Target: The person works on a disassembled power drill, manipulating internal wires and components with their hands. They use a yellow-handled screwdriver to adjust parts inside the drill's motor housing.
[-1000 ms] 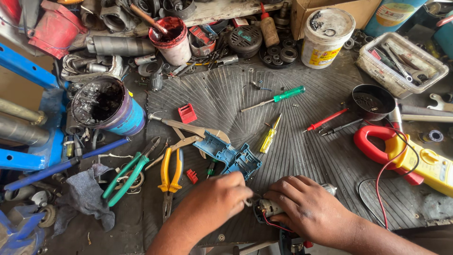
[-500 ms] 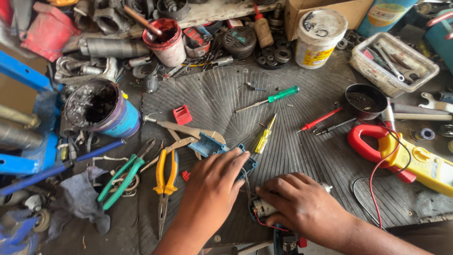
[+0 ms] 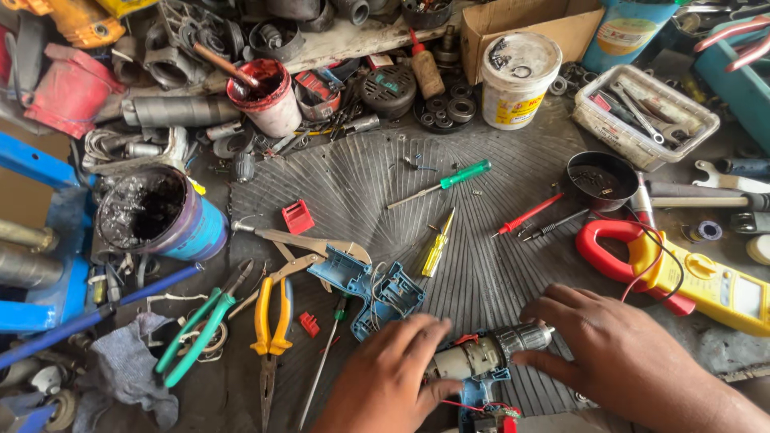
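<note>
Risk: the drill motor assembly (image 3: 488, 358) lies bared, its casing half off, with thin red wires (image 3: 481, 407) trailing below it; a careless pull could, I judge, snap a lead or tear it from its joint
Cause: both hands grip the unit from opposite ends, so a twist between them would load those wires
Second risk: small screws lie loose on the ribbed mat (image 3: 481, 265) and could roll off among the clutter
Drill unit: grey metal motor barrel with a dark knurled chuck at its right end, seated in a blue shell piece
Place: on the bench near its front edge, between the two hands
Left hand (image 3: 385, 385): fingers curled over the motor's left end, pinching it
Right hand (image 3: 618, 353): fingers spread, tips touching the chuck
Nearby: blue casing half (image 3: 373, 289) just left, yellow screwdriver (image 3: 437, 248) above, clamp meter (image 3: 690, 277) to the right
</note>
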Tool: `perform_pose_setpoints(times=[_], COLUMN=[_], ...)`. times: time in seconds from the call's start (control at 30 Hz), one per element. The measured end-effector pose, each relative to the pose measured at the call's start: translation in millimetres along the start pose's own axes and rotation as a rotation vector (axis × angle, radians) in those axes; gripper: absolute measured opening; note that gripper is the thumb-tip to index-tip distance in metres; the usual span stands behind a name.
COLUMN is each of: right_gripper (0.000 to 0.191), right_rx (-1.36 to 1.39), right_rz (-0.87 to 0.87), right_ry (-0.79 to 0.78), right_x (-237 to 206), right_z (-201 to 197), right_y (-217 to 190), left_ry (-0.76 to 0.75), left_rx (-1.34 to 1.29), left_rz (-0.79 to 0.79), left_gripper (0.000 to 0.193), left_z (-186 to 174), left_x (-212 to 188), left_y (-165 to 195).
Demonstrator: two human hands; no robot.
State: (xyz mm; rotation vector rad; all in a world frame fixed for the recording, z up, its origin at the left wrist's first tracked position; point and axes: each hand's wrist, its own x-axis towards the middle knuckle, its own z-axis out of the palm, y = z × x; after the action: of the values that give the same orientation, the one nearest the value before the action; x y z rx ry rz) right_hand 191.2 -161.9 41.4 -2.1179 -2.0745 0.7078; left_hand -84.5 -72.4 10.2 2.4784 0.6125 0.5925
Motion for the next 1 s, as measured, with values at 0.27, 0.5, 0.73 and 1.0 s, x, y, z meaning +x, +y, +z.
perform_pose_setpoints(times=[0.27,0.5,0.73,1.0], right_gripper=[0.042,0.034,0.021,0.116], right_rx=[-0.116,-0.214,-0.166,-0.233], right_rz=[-0.442,-0.398,-0.202,-0.241], right_ry=[0.185,0.176,0.161,0.438], right_x=[12.6,12.9,8.0,-17.1], right_z=[21.2,21.8,28.6,60.5], right_y=[6.9,8.0,-1.2,-7.8], left_ry=[-0.37,-0.321,-0.235,0.069], left_rx=[-0.156,-0.168,-0.035,0.021], left_rz=[-0.338,-0.278,-0.344,-0.188], left_gripper=[0.063,0.051,0.072,0.04], left_z=[-8.8,-1.3,55.2,25.6], left_x=[-2.0,-8.2,-14.2,-16.5], left_y=[-7.9,-14.3,13.6,-9.0])
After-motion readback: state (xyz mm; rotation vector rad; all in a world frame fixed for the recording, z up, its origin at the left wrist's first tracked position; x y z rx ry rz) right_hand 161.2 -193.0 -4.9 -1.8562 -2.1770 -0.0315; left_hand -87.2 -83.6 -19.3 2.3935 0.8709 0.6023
